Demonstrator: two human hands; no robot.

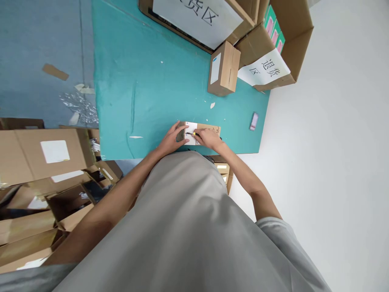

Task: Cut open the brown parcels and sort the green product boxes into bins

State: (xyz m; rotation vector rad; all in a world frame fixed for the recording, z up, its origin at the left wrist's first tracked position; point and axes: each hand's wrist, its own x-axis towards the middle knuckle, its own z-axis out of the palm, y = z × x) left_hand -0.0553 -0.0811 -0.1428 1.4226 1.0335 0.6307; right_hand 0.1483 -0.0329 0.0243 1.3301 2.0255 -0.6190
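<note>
A small brown cardboard box (204, 125) with a white label (191, 140) lies near the front edge of the teal table. My left hand (169, 141) grips its left end, thumb and fingers on opposite sides. Closed around a utility knife (195, 134) with yellow and black parts, my right hand (209, 138) is over the box. The blade points left and lies over the label; whether it has cut in, I cannot tell. Handwritten dark marks show at the box's right end, partly covered by my right hand.
A closed carton (224, 69) stands farther back on the teal table (146, 93). Behind it are open boxes with paper signs (264, 69), one holding green and pink packages (275, 30). A blurred small item (253, 121) lies right. Cartons (30, 154) pile up at left.
</note>
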